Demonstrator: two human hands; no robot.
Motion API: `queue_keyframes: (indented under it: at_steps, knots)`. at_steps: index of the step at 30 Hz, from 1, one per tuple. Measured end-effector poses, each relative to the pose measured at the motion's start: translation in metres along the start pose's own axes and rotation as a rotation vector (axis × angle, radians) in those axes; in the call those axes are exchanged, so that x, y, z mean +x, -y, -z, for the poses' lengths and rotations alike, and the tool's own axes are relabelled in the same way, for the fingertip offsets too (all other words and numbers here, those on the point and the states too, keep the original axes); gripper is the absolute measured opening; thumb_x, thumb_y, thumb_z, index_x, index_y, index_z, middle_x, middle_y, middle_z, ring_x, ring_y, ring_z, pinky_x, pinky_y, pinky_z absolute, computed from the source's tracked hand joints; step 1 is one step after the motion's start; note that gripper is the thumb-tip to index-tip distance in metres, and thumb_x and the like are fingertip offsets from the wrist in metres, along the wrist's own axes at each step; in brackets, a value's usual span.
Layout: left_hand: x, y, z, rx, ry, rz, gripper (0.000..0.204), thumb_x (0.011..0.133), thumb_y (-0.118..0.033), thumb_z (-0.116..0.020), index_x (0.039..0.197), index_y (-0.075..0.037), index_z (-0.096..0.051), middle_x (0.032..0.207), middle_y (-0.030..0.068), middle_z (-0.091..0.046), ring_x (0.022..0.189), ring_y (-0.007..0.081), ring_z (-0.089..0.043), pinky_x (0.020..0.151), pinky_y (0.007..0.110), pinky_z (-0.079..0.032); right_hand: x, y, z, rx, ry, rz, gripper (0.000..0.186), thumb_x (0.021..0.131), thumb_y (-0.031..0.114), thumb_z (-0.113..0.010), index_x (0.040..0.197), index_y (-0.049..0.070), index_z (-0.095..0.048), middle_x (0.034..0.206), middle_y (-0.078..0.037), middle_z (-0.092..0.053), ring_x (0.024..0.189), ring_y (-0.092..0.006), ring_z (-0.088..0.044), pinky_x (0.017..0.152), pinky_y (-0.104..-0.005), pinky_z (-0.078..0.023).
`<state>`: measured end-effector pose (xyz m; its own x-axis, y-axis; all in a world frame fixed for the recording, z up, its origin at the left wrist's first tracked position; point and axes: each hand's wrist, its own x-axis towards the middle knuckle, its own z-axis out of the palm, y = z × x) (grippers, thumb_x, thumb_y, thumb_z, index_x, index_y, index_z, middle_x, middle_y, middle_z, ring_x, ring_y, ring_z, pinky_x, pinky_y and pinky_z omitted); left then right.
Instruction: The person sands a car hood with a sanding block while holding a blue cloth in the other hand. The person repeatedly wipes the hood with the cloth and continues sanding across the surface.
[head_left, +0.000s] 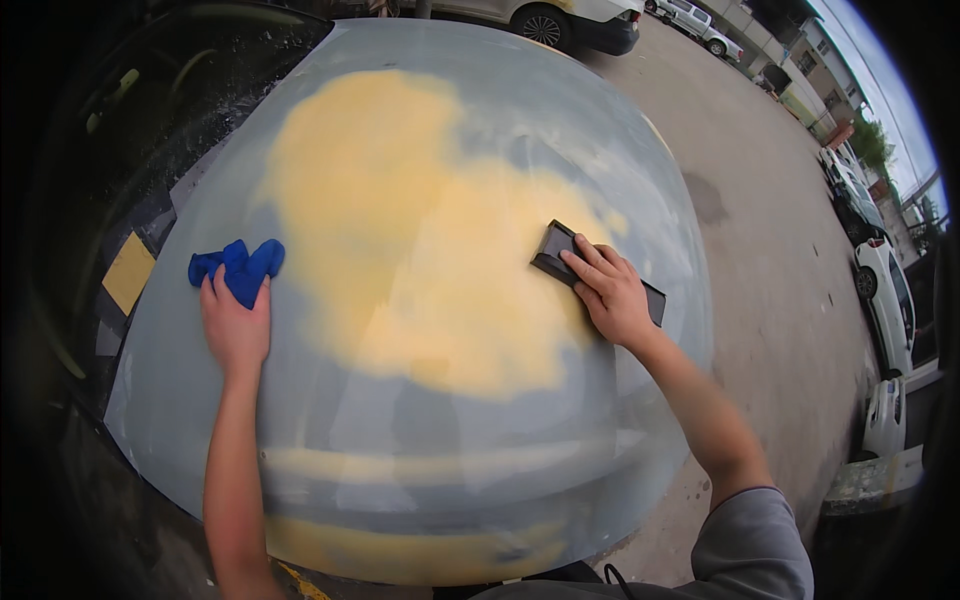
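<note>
Before me spreads a car hood (360, 420), grey with a large patch of yellow filler (400, 200) across its middle. On the left side of the hood, my left hand (238, 325) is closed on a crumpled blue cloth (250, 268). Toward the right, my right hand (610, 290) grips a long black sanding block (553, 248) that lies on the hood at the right part of the yellow patch. The palm covers the block's middle; both ends show.
A dark windshield (150, 90) borders the hood on the left, with a yellow sheet of sandpaper (128, 273) near its base. A light-coloured car (560, 20) stands at the far side. Concrete ground (770, 260) stretches to the right, with white cars (885, 300) parked beyond.
</note>
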<state>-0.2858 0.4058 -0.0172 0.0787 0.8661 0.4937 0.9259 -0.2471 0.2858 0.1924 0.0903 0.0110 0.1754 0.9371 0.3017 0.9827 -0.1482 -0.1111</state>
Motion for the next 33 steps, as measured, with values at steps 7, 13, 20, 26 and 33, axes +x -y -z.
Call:
queue_keyframes:
  at_steps: [7,13,20,26,33]
  knots:
    - [0.005,-0.036,-0.011,-0.070,0.021,-0.076,0.077,0.099,-0.051,-0.080,0.157,-0.005,-0.057,0.162,0.0259,-0.055,0.146,0.0464,-0.057,0.121,0.052,-0.049,0.156,-0.085,-0.007,-0.113,-0.087,-0.292,0.052,0.108,0.024,-0.058,0.159,0.028,-0.063,0.170,-0.005,-0.057,0.136,-0.0347,-0.063,0.113,-0.0493,-0.052]
    - [0.001,0.002,0.001,-0.006,-0.007,-0.013,0.077,0.100,-0.051,-0.080,0.157,-0.006,-0.057,0.162,0.0268,-0.055,0.146,0.0469,-0.057,0.119,0.053,-0.050,0.002,-0.005,-0.009,-0.019,-0.075,-0.077,0.054,0.102,0.016,-0.069,0.156,0.021,-0.068,0.169,-0.010,-0.058,0.134,-0.0329,-0.063,0.113,-0.0477,-0.051]
    - [0.009,-0.023,-0.010,-0.019,-0.011,-0.046,0.077,0.100,-0.051,-0.080,0.157,-0.006,-0.057,0.162,0.0259,-0.055,0.145,0.0461,-0.058,0.119,0.052,-0.050,0.120,-0.088,-0.006,-0.052,-0.120,-0.219,0.050,0.107,0.020,-0.060,0.157,0.025,-0.066,0.171,-0.005,-0.057,0.132,-0.0359,-0.064,0.112,-0.0495,-0.053]
    - [0.004,-0.011,-0.007,-0.045,0.007,-0.029,0.076,0.100,-0.051,-0.079,0.157,-0.006,-0.057,0.162,0.0255,-0.056,0.145,0.0463,-0.058,0.120,0.051,-0.050,0.078,-0.034,-0.005,0.045,-0.041,-0.174,0.048,0.107,0.019,-0.061,0.154,0.021,-0.068,0.166,-0.007,-0.060,0.129,-0.0352,-0.065,0.108,-0.0472,-0.055]
    - [0.002,-0.006,-0.005,0.012,-0.005,-0.012,0.076,0.100,-0.052,-0.079,0.157,-0.007,-0.057,0.163,0.0252,-0.055,0.146,0.0455,-0.058,0.120,0.051,-0.050,0.061,-0.043,0.010,0.070,0.054,-0.150,0.058,0.102,0.011,-0.067,0.159,0.021,-0.066,0.172,-0.010,-0.055,0.136,-0.0357,-0.064,0.114,-0.0449,-0.054]
